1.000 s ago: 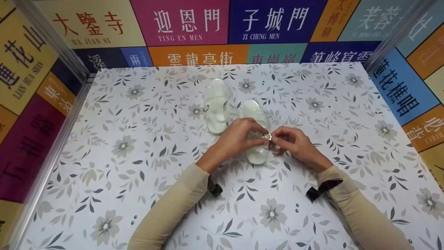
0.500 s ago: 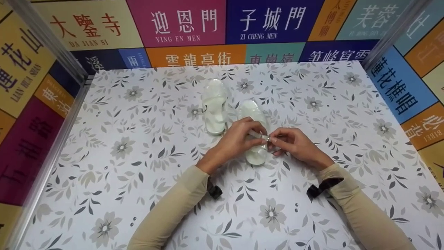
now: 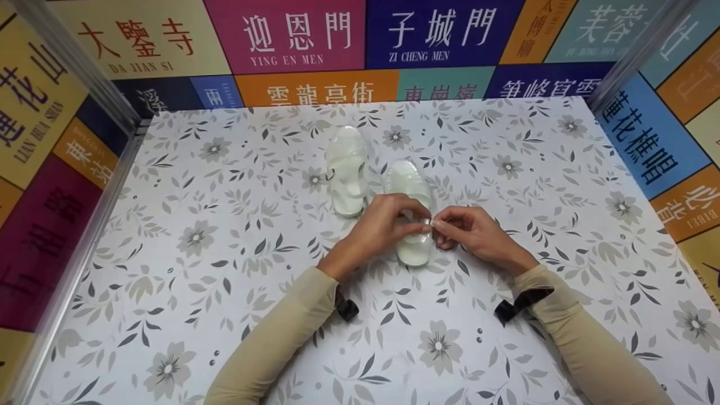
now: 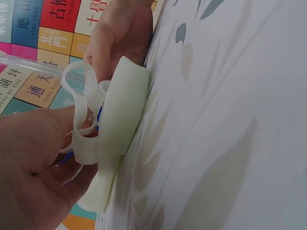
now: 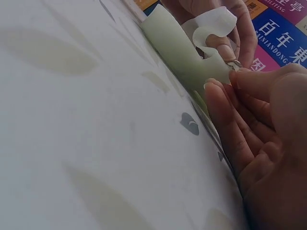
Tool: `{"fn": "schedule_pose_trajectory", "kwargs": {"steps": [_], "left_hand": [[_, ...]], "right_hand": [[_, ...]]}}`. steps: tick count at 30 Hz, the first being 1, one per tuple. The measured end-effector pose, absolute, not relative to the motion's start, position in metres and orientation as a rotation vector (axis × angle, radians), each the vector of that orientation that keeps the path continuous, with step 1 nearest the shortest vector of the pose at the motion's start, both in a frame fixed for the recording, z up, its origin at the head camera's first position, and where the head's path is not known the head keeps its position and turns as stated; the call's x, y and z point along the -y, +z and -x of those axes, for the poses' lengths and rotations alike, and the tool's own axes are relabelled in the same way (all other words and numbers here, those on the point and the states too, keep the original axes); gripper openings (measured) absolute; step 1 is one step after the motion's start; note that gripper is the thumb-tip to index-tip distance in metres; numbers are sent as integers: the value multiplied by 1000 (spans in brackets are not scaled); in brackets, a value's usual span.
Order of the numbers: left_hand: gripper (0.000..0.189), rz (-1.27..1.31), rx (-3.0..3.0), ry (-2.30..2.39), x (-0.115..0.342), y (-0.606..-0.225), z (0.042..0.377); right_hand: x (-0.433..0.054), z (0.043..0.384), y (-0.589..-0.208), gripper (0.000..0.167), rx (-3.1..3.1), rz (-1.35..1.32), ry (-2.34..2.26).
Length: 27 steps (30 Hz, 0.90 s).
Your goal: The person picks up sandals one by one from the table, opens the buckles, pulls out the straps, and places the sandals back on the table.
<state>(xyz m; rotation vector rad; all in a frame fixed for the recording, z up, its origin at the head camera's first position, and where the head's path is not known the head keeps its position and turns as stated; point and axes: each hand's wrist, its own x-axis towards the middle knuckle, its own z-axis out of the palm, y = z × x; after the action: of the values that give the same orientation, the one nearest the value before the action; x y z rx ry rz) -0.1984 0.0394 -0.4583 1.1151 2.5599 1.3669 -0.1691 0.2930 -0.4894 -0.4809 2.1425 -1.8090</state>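
A pale green, translucent sandal [image 3: 415,256] lies on the table with its toe pointing away from me. My left hand [image 3: 382,225] reaches over it and pinches its loose ankle strap between thumb and fingers. From the other side, my right hand [image 3: 469,229] pinches the strap end next to a small metal buckle [image 5: 233,63], at the sandal's outer side. In the left wrist view the strap [image 4: 79,93] arches up from the footbed. The matching sandal [image 3: 347,169] rests to the left and slightly farther off, with its own buckle on its left side.
A white cloth [image 3: 225,315] with grey flowers and leaves covers the table. Colourful panels [image 3: 298,34] with lettering stand along the back and both sides, framed by clear edging. Each forearm wears a black band [image 3: 347,309].
Both hands stay at the same sandal. The right fingertips have shifted slightly left, and the buckle, plainly visible one second ago, is now mostly covered by fingers in the head view.
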Motion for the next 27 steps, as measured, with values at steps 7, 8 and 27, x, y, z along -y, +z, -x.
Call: {"fn": "schedule_pose_trajectory", "kwargs": {"steps": [7, 8, 27], "left_hand": [[21, -1155, -2580, 1350, -38, -459, 198], [21, -1163, -2587, 1342, -39, -459, 198], [22, -1113, -2575, 1359, -37, -460, 198]], "right_hand": [[-292, 168, -488, 25, -2148, 423, -1805], [-292, 168, -488, 25, -2147, 422, -1811], [-294, 168, -488, 27, -2090, 517, -1811]]}}
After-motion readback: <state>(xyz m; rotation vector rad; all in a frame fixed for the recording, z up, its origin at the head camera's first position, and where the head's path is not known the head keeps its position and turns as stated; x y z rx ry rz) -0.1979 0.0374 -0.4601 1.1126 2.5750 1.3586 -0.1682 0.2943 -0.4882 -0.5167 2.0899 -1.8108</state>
